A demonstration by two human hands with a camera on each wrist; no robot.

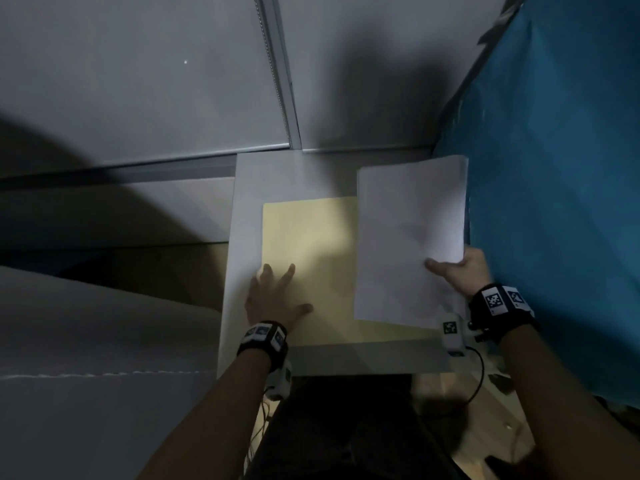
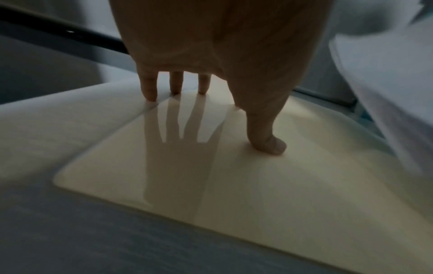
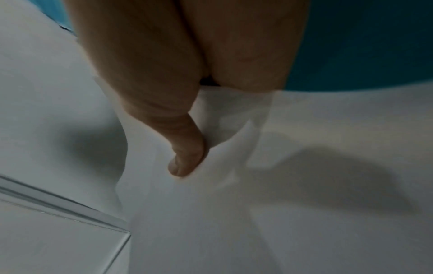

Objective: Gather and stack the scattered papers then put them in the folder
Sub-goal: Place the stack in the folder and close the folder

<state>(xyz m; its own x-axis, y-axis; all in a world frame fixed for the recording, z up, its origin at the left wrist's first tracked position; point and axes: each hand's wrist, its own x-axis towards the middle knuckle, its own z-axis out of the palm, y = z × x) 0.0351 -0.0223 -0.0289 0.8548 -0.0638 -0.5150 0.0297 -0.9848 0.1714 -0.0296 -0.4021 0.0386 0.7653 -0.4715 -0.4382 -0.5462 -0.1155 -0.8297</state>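
Observation:
A pale yellow folder lies flat on a small white table. My left hand presses on the folder's left part with spread straight fingers and the thumb down on the folder. My right hand holds a stack of white papers by its right edge, thumb on top, above the folder's right side. In the left wrist view the papers hang at the right. The other right fingers are hidden under the stack of papers.
A blue cloth-covered surface rises close on the right. Grey wall panels with a metal rail stand behind the table. A pale surface lies at lower left. My dark-trousered legs are below the table's near edge.

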